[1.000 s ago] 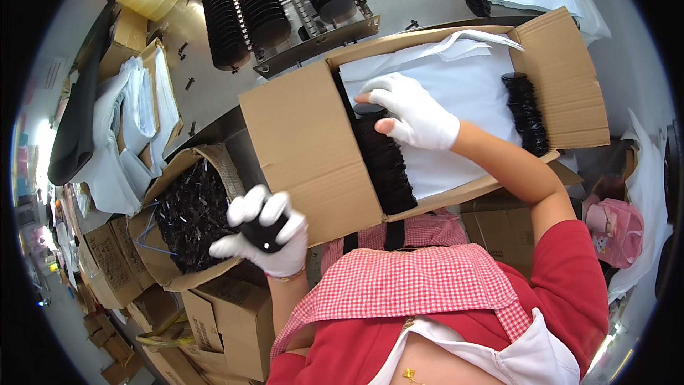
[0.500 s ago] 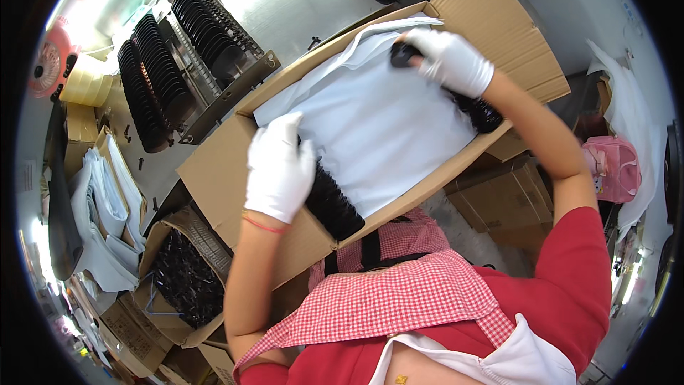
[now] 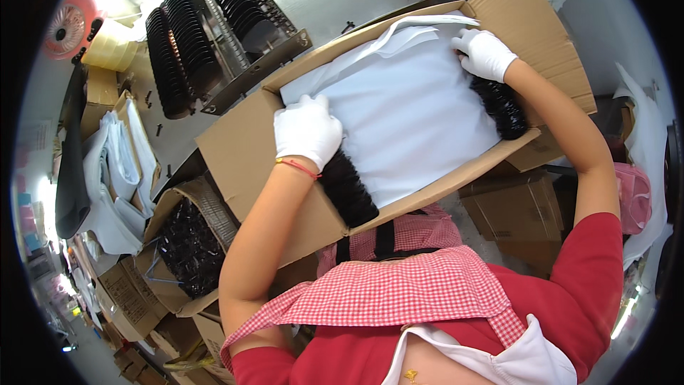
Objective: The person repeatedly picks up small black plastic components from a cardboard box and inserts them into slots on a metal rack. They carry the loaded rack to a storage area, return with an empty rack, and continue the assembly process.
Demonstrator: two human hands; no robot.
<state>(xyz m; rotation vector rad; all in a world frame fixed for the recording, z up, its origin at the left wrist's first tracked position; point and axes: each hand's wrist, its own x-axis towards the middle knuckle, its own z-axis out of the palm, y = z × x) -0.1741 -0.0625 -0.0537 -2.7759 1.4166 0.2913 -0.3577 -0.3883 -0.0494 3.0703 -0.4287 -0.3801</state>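
Note:
An open cardboard box point(image 3: 438, 172) lies tilted before me. White sheets point(image 3: 406, 110) cover its middle, with loose edges folded along the far side. A row of glossy black pieces point(image 3: 349, 189) lines the box's left end, and another black row point(image 3: 502, 108) lines the right end. My left hand point(image 3: 308, 128), in a white glove, lies over the far part of the left row with its fingers curled. At the far right corner my gloved right hand point(image 3: 486, 55) bends its fingers down by the right row. Whatever either hand grips is hidden beneath the fingers.
Behind the box, a metal table point(image 3: 320, 0) carries a rack of black discs point(image 3: 189, 43). On the left are folded white sheets point(image 3: 117, 157) and a carton of black pieces point(image 3: 187, 249). A pink fan point(image 3: 70, 21) and a pink bag point(image 3: 633, 198) stand at the sides.
My right hand has moved right to the box's far corner; the black piece it held no longer shows. My left hand's fingers have curled over the left row. The view has shifted slightly.

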